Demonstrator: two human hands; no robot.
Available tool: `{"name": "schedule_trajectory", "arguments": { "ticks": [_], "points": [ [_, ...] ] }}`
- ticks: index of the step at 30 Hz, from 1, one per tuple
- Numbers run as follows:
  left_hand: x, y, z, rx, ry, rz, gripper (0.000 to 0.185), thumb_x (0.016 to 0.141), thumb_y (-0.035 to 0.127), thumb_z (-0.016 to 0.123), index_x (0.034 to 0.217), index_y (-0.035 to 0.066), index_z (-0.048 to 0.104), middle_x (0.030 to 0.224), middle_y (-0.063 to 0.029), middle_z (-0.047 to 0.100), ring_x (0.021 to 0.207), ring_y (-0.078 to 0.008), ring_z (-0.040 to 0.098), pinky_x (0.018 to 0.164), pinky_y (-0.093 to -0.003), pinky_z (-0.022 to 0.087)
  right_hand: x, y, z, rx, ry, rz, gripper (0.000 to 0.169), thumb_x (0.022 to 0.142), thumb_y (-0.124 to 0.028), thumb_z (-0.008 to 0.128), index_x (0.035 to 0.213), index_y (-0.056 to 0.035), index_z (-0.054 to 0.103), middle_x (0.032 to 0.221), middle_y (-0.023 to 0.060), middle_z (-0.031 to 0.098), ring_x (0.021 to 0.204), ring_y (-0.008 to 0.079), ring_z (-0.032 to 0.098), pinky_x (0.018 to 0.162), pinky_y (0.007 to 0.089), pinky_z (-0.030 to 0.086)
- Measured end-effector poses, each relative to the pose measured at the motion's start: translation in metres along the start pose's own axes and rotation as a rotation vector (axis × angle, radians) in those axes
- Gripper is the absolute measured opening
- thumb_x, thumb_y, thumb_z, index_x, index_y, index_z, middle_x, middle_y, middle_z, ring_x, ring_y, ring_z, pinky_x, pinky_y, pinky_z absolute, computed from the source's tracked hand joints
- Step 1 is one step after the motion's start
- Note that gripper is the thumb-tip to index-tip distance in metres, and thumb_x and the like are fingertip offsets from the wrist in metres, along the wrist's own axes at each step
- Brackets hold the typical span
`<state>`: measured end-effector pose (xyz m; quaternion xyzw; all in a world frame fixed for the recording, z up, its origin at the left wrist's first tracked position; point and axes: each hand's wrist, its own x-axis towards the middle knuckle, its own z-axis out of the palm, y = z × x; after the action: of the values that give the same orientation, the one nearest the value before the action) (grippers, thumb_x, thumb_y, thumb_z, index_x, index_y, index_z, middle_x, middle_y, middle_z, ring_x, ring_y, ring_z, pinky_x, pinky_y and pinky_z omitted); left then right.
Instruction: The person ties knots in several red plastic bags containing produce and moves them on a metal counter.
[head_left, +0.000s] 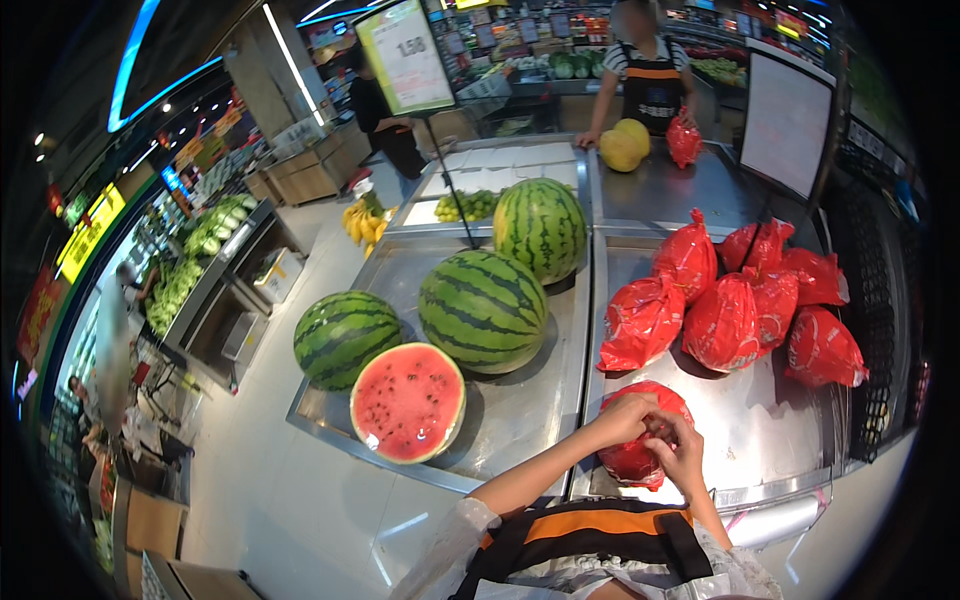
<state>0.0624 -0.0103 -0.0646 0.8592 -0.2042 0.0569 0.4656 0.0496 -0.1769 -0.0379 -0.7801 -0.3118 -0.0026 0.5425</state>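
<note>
A red plastic bag (634, 463), rounded by what is inside it, sits on the metal display counter (757, 442) close in front of me. My left hand (628, 417) reaches across from the left, its fingers pinching the gathered top of the bag. From the right, my right hand (682, 454) meets it there, thumb and fingers bent around the same bunched plastic. The fingertips overlap, so the bag's neck is mostly hidden. Beyond my hands lie several more tied red bags (721, 322) in a cluster; their contents are covered.
On the left tray are whole watermelons (484, 311) and a cut watermelon half (409, 403). A sign stand (450, 180) rises behind them. A second sign (787, 116) stands right. Across the counter, a co-worker (649, 75) holds a red bag (683, 142) near yellow melons (624, 146).
</note>
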Motion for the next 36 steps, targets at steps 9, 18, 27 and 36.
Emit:
{"name": "schedule_trajectory", "arguments": {
  "ticks": [9,18,27,36],
  "points": [
    [0.000,0.006,-0.003,0.145,-0.108,0.037,0.014,0.071,0.009,0.061,0.077,-0.003,0.058,0.081,-0.0160,0.053,0.081,-0.0328,0.055,0.072,-0.0391,0.044,-0.001,0.024,-0.021,-0.316,0.008,-0.269,0.030,0.069,-0.003,0.068,0.097,-0.0044,0.061,0.084,0.0131,0.061,0.069,0.0269,0.060,0.062,0.0336,0.049],
    [-0.005,0.010,0.000,0.078,-0.077,0.066,0.015,0.074,0.011,0.062,0.078,-0.002,0.057,0.080,-0.0138,0.053,0.080,-0.0310,0.055,0.071,-0.0368,0.044,0.001,0.046,-0.015,-0.055,0.117,-0.094,0.006,0.071,-0.001,0.067,0.077,-0.0016,0.065,0.066,0.0074,0.061,0.059,0.0158,0.056,0.055,0.0265,0.044],
    [-0.021,0.016,-0.002,0.162,-0.077,0.130,0.020,0.075,0.009,0.063,0.092,-0.001,0.057,0.101,-0.0154,0.054,0.098,-0.0318,0.052,0.082,-0.0367,0.044,-0.007,0.065,0.000,0.173,0.256,0.177,0.010,0.077,-0.003,0.062,0.070,0.0015,0.057,0.066,0.0005,0.054,0.060,0.0059,0.046,0.055,0.0209,0.037],
    [-0.036,0.006,0.028,0.324,0.341,0.282,0.027,0.071,-0.003,0.061,0.098,0.002,0.062,0.106,-0.0153,0.058,0.090,-0.0292,0.059,0.075,-0.0342,0.050,-0.007,0.070,0.002,0.373,0.241,0.201,0.008,0.081,-0.001,0.059,0.074,0.0038,0.058,0.073,0.0060,0.059,0.059,0.0093,0.052,0.054,0.0213,0.041]
  ]
}}
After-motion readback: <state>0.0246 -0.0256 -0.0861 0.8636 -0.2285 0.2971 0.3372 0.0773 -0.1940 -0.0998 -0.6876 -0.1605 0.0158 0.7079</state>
